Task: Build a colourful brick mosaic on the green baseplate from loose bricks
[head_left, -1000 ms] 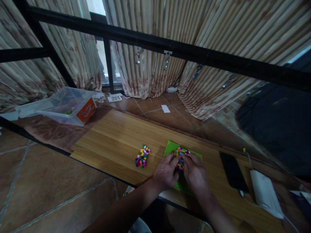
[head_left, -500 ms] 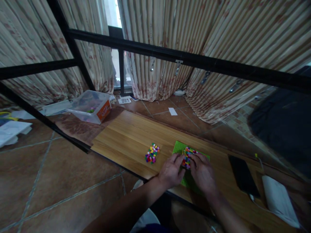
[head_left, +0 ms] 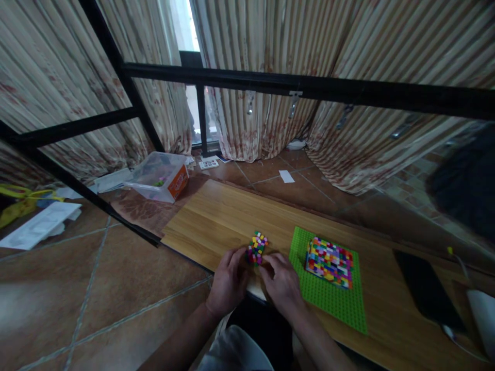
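A small pile of colourful toy bricks [head_left: 257,246] lies on the wooden table [head_left: 216,206], between my two hands. My left hand [head_left: 229,282] is at the pile's left edge, fingers curled and close together; whatever they may hold is hidden. At the lower right of the pile is my right hand [head_left: 282,282], thumb and forefinger bent toward each other by the bricks. Anything between those fingertips is too small to make out. Further right, a block built of many multicoloured bricks [head_left: 330,262] sits on a green studded baseplate [head_left: 328,306], and neither hand touches it.
A black phone [head_left: 427,288] with a cable lies right of the baseplate, near a white object [head_left: 481,314]. On the floor beyond the table's left end stands a clear plastic box [head_left: 154,178]. A black metal frame [head_left: 240,77] crosses before the curtains.
Both hands have left the brick block on the baseplate and moved left to the loose pile. The block is now uncovered. The view has shifted somewhat.
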Tool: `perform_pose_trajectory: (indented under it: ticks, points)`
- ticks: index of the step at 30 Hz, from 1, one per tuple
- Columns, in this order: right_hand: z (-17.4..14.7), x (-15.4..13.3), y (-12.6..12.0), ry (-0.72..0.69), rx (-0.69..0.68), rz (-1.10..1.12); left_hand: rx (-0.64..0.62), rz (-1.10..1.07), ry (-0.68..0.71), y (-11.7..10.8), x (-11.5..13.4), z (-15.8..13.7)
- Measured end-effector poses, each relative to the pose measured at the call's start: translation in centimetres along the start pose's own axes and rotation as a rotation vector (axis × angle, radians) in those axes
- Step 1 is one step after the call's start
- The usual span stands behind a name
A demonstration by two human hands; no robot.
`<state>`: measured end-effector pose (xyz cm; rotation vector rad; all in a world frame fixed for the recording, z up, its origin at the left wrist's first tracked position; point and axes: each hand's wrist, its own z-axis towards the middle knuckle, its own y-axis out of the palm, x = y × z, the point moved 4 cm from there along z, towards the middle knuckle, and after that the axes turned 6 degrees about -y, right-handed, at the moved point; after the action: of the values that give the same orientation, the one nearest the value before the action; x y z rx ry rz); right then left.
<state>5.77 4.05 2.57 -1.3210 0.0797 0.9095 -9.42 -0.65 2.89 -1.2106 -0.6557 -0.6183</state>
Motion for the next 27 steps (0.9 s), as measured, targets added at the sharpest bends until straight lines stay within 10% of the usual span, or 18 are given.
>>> perform_pose_trajectory:
  ticks: [11, 27]
  points:
    - [1.0, 0.0, 0.8, 0.050, 0.013, 0.010, -0.012, 0.098, -0.029, 1.5, -0.1, 1.6]
    - [-2.6, 4.2, -7.1, 0.239, 0.262, 0.198, 0.029, 0.102, 0.074, 3.8, 2.6, 2.3]
